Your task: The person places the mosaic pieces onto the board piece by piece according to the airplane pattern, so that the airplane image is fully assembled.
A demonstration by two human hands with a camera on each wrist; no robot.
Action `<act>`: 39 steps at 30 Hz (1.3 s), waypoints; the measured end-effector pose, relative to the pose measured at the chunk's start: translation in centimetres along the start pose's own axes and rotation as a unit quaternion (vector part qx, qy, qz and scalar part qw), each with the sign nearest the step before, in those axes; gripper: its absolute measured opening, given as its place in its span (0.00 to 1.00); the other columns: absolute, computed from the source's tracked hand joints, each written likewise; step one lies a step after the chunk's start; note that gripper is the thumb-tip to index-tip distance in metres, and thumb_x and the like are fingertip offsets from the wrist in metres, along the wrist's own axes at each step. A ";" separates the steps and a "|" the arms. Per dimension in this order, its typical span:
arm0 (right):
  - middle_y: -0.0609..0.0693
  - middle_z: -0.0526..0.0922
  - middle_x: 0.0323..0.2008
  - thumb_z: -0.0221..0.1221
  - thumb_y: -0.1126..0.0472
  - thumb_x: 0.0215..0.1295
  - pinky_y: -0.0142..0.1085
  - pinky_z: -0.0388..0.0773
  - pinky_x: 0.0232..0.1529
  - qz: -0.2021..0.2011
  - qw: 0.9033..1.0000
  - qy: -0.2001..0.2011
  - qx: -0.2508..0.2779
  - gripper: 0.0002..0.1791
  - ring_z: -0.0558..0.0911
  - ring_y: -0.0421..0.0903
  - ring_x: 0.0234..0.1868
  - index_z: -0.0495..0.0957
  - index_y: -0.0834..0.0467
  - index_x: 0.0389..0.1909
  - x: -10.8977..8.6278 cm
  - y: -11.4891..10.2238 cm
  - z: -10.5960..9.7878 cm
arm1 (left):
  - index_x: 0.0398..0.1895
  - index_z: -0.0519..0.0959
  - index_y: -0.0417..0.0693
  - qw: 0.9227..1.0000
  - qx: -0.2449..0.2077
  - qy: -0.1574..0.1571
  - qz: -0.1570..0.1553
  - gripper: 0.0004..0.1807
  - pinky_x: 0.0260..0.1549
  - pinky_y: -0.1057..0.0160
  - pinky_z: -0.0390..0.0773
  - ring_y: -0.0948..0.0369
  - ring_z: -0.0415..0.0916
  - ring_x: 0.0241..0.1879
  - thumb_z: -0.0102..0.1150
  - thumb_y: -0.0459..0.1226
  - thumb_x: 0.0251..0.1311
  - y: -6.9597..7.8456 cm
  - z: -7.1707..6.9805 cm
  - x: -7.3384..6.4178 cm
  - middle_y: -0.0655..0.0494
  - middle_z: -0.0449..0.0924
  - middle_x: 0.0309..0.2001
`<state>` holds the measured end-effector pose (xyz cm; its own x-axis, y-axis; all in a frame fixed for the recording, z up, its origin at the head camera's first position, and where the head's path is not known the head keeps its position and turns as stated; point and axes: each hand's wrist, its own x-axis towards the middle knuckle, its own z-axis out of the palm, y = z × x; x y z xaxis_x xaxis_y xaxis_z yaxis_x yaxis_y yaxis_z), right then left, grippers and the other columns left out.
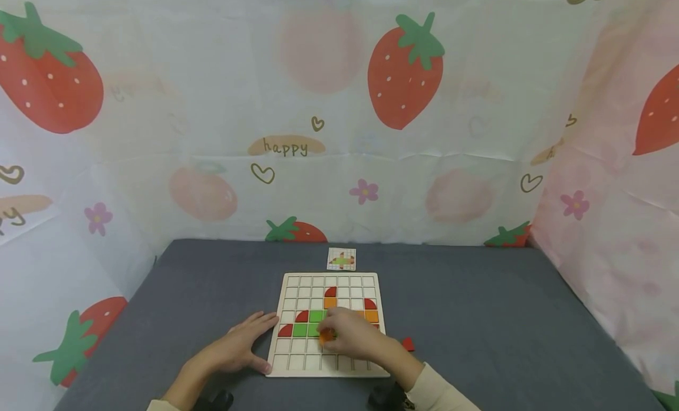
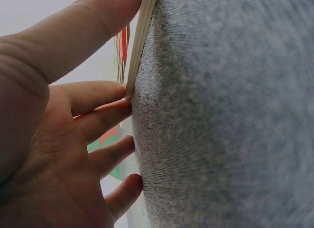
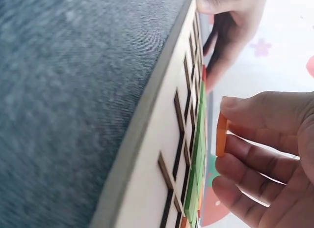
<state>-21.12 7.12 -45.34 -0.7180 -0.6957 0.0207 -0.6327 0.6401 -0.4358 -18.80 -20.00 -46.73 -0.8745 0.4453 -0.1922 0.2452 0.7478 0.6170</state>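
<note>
A wooden grid board lies on the dark grey cloth. Its cells hold green squares, orange squares and red rounded pieces. Over the board's lower middle, my right hand pinches an orange piece between thumb and fingers. In the right wrist view this piece is held apart from the board surface. My left hand rests at the board's left side with fingers spread, thumb and index fingertip touching its edge. Part of the pattern is hidden beneath my right hand.
Behind the board lies a small card printed with a coloured grid pattern. A red piece lies on the cloth right of the board, beside my right wrist. Strawberry-printed curtains enclose the table at the back and sides.
</note>
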 end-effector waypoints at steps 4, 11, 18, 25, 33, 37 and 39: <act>0.42 0.79 0.35 0.68 0.59 0.56 0.25 0.71 0.36 -0.006 0.999 -0.005 -0.032 0.11 0.71 0.32 0.34 0.86 0.54 0.41 0.0 0.1 0.3 | 0.71 0.62 0.36 1.000 -0.002 -0.001 -0.002 0.54 0.63 0.27 0.50 0.35 0.46 0.74 0.77 0.45 0.39 0.0 0.0 0.0 0.39 0.59 0.73; 0.44 0.78 0.32 0.69 0.60 0.55 0.25 0.69 0.34 -0.025 0.998 0.006 -0.057 0.10 0.68 0.34 0.31 0.86 0.56 0.39 -0.2 0.2 0.6 | 0.71 0.62 0.37 1.000 0.005 -0.001 -0.007 0.54 0.63 0.28 0.50 0.36 0.46 0.74 0.77 0.46 0.39 -0.1 0.0 0.1 0.40 0.59 0.73; 0.44 0.80 0.32 0.68 0.62 0.54 0.24 0.69 0.33 -0.035 0.997 0.012 -0.066 0.09 0.70 0.34 0.31 0.87 0.55 0.37 -0.2 0.3 0.7 | 0.71 0.62 0.37 1.000 0.007 0.001 -0.011 0.54 0.63 0.28 0.50 0.36 0.46 0.75 0.77 0.45 0.38 -0.1 0.0 0.1 0.40 0.59 0.73; 0.44 0.80 0.31 0.68 0.63 0.54 0.23 0.68 0.33 -0.038 0.997 0.012 -0.068 0.08 0.69 0.33 0.30 0.87 0.55 0.37 -0.1 0.4 0.8 | 0.72 0.62 0.37 1.000 0.007 0.001 -0.012 0.55 0.64 0.28 0.49 0.37 0.46 0.75 0.77 0.46 0.39 -0.1 0.0 0.1 0.41 0.59 0.73; 0.44 0.81 0.33 0.68 0.63 0.54 0.24 0.71 0.35 -0.042 0.996 0.015 -0.074 0.08 0.73 0.34 0.33 0.87 0.55 0.36 -0.1 0.3 1.0 | 0.72 0.61 0.38 1.000 0.007 -0.004 -0.010 0.55 0.63 0.28 0.50 0.36 0.46 0.75 0.77 0.46 0.39 -0.1 0.0 0.2 0.40 0.58 0.74; 0.44 0.80 0.31 0.68 0.63 0.54 0.23 0.69 0.33 -0.047 0.996 0.019 -0.073 0.07 0.71 0.33 0.31 0.87 0.54 0.35 0.0 0.3 1.1 | 0.72 0.61 0.38 1.000 0.008 -0.005 -0.009 0.55 0.63 0.28 0.50 0.36 0.46 0.74 0.77 0.47 0.39 -0.1 0.0 0.1 0.40 0.58 0.73; 0.44 0.80 0.31 0.68 0.63 0.54 0.23 0.69 0.34 -0.048 0.996 0.017 -0.070 0.07 0.71 0.33 0.31 0.87 0.54 0.35 -0.1 0.3 1.1 | 0.72 0.61 0.38 1.000 0.009 -0.007 -0.008 0.55 0.63 0.28 0.50 0.36 0.46 0.74 0.77 0.47 0.39 -0.1 0.0 0.1 0.40 0.58 0.73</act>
<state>-20.98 7.02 -46.45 -0.6607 -0.7455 0.0876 -0.7308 0.6123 -0.3016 -18.92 -19.98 -46.83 -0.8727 0.4399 -0.2116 0.2392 0.7632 0.6003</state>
